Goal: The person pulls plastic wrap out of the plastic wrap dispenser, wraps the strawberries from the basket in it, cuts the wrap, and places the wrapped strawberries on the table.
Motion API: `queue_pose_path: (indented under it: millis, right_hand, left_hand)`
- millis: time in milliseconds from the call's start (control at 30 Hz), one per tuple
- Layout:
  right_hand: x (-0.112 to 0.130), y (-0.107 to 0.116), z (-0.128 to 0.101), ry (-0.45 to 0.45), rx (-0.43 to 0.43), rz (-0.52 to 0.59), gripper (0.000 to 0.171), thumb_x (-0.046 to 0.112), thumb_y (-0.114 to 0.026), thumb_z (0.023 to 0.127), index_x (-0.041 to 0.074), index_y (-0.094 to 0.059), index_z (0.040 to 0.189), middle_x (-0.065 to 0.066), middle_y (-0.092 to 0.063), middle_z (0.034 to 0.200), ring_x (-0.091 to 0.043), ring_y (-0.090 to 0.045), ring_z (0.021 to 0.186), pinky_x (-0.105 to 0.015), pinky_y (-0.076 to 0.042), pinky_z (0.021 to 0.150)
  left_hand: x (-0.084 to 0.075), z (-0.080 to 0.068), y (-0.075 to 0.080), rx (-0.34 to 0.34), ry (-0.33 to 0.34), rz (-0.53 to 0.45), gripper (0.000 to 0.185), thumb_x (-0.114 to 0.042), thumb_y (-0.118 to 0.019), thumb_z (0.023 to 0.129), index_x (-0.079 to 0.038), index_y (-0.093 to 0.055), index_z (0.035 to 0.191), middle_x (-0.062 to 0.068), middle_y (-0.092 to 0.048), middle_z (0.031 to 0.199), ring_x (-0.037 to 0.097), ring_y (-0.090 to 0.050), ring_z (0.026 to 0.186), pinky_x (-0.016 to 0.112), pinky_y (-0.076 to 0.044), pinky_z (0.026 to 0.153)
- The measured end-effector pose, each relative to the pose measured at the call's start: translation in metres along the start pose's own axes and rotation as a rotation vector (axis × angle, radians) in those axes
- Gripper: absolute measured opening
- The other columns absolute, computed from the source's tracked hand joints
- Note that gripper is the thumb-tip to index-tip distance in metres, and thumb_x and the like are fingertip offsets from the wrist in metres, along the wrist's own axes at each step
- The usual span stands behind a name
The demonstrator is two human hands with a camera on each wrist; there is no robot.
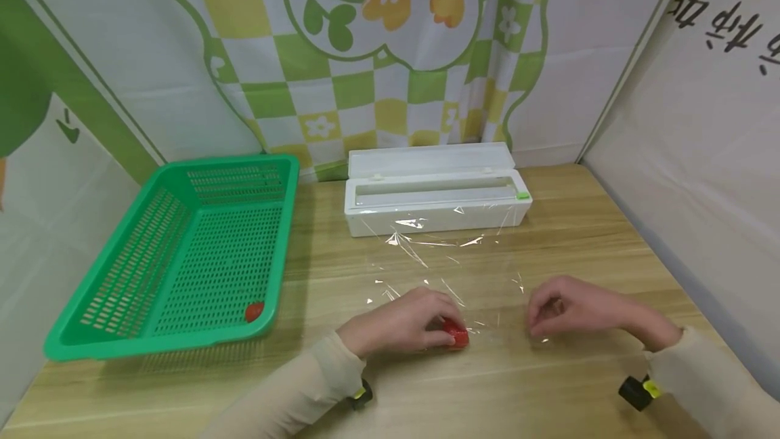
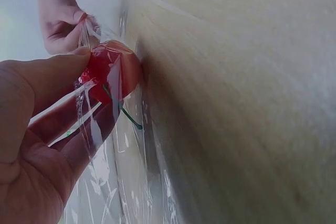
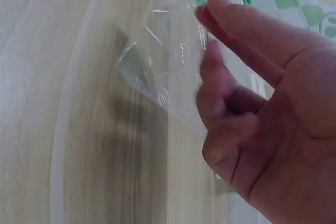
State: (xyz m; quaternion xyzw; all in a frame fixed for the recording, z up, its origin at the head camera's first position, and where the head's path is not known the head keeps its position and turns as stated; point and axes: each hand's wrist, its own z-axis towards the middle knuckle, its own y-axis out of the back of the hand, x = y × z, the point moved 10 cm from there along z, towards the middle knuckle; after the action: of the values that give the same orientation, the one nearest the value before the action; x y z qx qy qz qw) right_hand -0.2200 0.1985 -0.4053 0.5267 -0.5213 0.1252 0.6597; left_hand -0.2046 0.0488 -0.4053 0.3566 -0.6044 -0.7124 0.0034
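A small red tomato-like fruit [image 1: 457, 335] with a green stem lies on a sheet of clear cling film [image 1: 453, 269] spread over the wooden table [image 1: 548, 398]. My left hand [image 1: 435, 330] grips the fruit [image 2: 113, 72] between thumb and fingers, with the film [image 2: 100, 129] folded round it. My right hand [image 1: 539, 320] sits a hand's width to the right and pinches the film's edge [image 3: 168, 72] in its curled fingertips [image 3: 210, 51], lifting it off the table.
The film runs back to a white dispenser box [image 1: 435, 198] with its lid up, against the back wall. A green perforated basket [image 1: 183, 256] stands at the left with one red fruit [image 1: 254, 311] in its near corner. Fabric walls close in at the back and right.
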Motion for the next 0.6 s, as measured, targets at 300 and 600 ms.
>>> queue_pose_path:
  millis: [300, 600]
  right_hand:
    - [-0.014, 0.026, -0.005, -0.167, -0.152, -0.151, 0.007, 0.018, -0.072, 0.089, 0.017, -0.071, 0.096, 0.005, -0.070, 0.085, -0.003, -0.060, 0.073, -0.023, -0.053, 0.062]
    - [0.045, 0.008, 0.022, 0.019, -0.370, -0.397, 0.011, 0.014, -0.081, 0.080, 0.018, -0.073, 0.087, 0.011, -0.070, 0.079, 0.004, -0.056, 0.067, -0.020, -0.051, 0.056]
  left_hand:
    - [0.006, 0.000, -0.001, -0.020, 0.029, -0.120, 0.018, -0.017, -0.073, 0.090, -0.013, -0.073, 0.108, -0.002, -0.073, 0.104, 0.001, -0.065, 0.096, 0.008, -0.050, 0.087]
    - [0.014, -0.002, -0.002, -0.029, 0.121, -0.185, 0.019, -0.019, -0.075, 0.088, -0.014, -0.069, 0.105, -0.003, -0.067, 0.106, 0.000, -0.064, 0.096, 0.012, -0.051, 0.088]
